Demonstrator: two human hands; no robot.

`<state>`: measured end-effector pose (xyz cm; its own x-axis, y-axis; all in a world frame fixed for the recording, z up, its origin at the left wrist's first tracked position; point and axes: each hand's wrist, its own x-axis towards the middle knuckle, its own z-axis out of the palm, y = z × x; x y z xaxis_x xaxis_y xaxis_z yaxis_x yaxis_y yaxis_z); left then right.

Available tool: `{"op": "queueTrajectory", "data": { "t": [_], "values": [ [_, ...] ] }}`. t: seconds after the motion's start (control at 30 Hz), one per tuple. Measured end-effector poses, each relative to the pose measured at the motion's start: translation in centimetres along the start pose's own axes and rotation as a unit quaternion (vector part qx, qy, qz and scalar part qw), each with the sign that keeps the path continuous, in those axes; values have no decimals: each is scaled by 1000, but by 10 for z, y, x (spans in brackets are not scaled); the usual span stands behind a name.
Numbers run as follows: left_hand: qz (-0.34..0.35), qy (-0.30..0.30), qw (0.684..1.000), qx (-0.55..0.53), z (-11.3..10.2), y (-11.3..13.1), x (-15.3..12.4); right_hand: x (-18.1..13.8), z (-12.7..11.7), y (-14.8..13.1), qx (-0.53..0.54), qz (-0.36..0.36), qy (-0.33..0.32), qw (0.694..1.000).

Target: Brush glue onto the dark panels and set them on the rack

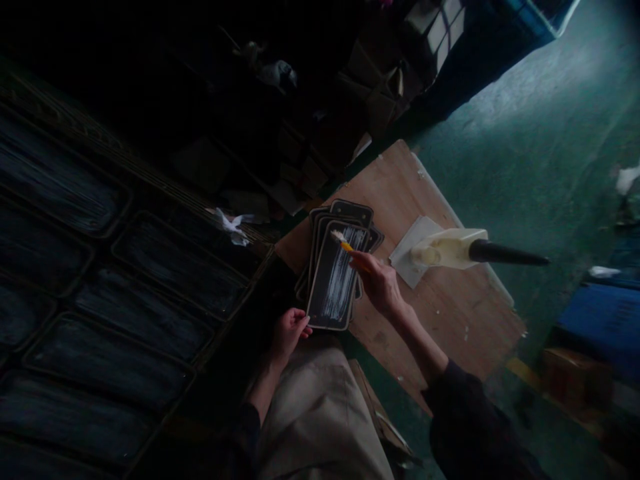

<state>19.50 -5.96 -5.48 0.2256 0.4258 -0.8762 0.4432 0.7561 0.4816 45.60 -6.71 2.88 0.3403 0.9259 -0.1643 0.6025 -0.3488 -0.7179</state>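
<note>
In my right hand [377, 283] is a brush [346, 245] with a yellow handle, its pale bristles at the upper part of a dark rectangular panel [320, 287]. White streaks run down the panel's right side. The fingers of my left hand [290, 331] pinch the panel's lower left corner. Beneath it lies an uneven stack of similar dark panels [353, 212] with rounded corners. To the right of my right hand, a pale bottle-like container [450, 248] with a long black spout or handle rests by a white square sheet [407, 257].
A wooden board [450, 320] carries the stack and the container. At left, several white-streaked dark panels [145, 347] lie in rows. Tied cartons [380, 87] and a blue crate [540, 20] stand at the back. A blue box [600, 320] sits at right on the green floor [530, 133].
</note>
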Motion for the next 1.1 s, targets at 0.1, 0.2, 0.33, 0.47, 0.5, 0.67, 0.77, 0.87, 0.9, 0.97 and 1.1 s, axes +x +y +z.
{"op": "queueTrajectory", "data": {
  "t": [0.1, 0.2, 0.33, 0.47, 0.5, 0.67, 0.77, 0.87, 0.9, 0.97, 1.1],
  "values": [
    [-1, 6, 1000, -6, 0, 1, 0, 15, 13, 11, -83, -38, -5, 996],
    [1, 6, 1000, -19, -1, 3, -3, -4, 27, 8, -104, -53, -61, 991],
    [8, 2, 999, -50, -1, 4, -6, -61, 39, -12, -76, -45, -137, 987],
    [1, 1, 998, -59, -2, 3, -6, -117, 47, -32, -6, -8, -186, 983],
    [-2, 2, 998, -60, -2, 3, -6, -127, 48, -36, 12, 6, -191, 981],
    [9, -4, 999, -49, -3, 2, -6, -142, 44, -35, 144, 124, -189, 963],
    [24, 2, 999, -33, -3, 1, -5, -128, 31, -19, 215, 197, -178, 940],
    [29, 7, 999, -19, -2, 1, -5, -117, 17, -5, 216, 242, -128, 937],
    [30, 9, 999, -15, -2, 1, -5, -116, 13, -4, 201, 249, -106, 942],
    [32, 11, 999, -10, -1, 1, -6, -121, 10, -7, 173, 258, -84, 947],
    [39, 8, 999, -10, -1, 1, -6, -137, 14, -18, 163, 248, -133, 946]
  ]
}}
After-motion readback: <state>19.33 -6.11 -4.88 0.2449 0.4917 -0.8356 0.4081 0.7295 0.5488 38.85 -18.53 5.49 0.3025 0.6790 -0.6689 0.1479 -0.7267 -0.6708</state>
